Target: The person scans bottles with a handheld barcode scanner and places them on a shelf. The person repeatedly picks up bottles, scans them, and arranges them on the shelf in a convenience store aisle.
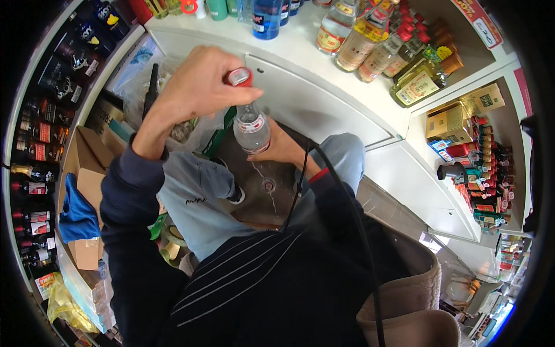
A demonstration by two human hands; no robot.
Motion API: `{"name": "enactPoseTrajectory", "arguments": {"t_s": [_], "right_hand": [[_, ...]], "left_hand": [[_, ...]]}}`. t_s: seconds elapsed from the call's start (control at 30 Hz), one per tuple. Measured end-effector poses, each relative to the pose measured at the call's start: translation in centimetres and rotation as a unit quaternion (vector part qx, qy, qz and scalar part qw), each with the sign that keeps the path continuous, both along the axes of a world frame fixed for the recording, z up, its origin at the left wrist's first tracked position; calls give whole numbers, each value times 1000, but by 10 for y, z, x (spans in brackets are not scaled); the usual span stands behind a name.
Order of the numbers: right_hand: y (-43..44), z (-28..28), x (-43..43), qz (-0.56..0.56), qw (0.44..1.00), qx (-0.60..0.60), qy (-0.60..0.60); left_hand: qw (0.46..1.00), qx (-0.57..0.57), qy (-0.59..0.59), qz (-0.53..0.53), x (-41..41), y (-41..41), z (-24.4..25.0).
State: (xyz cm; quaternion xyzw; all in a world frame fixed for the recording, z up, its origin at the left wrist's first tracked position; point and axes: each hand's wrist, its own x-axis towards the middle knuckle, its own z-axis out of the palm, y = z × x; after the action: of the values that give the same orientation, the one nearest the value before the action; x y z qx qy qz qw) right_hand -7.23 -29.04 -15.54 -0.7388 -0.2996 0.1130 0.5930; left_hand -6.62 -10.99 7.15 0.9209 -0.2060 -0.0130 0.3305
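A clear glass bottle [251,132] with a red cap [239,77] stands roughly upright between my two hands, over the floor between my knees. My left hand [204,84] grips the red cap and neck from the left, its thumb across the front. My right hand [284,145] is wrapped around the lower body from behind and the right; part of its fingers is hidden by the glass. A small label sits on the shoulder of the bottle. Beneath it, pale streaks and a round mark [268,185] show on the dark floor.
Liquor bottles [355,47] and blue bottles [266,19] stand on a white counter [299,41] ahead. Shelves of bottles flank me. At left are cardboard boxes [89,186], a blue cloth [78,212] and a plastic bag [190,139]. A black cable [347,191] hangs before me.
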Motion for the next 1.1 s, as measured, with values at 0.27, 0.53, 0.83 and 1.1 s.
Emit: {"name": "enactPoseTrajectory", "arguments": {"t_s": [0.27, 0.53, 0.83, 1.1], "right_hand": [[-16, 53, -3, -187, 972, 135, 52], [-28, 31, 16, -315, 937, 126, -83], [-45, 41, 37, -336, 922, 50, -187], [-49, 27, 32, -322, 935, -15, -146]], "left_hand": [[978, -200, -52, 18, 15, -56, 12], [847, -494, -39, 193, 5, -138, -118], [853, -489, -75, 164, 54, -126, -91], [880, -435, -139, 130, 148, -122, -85]]}}
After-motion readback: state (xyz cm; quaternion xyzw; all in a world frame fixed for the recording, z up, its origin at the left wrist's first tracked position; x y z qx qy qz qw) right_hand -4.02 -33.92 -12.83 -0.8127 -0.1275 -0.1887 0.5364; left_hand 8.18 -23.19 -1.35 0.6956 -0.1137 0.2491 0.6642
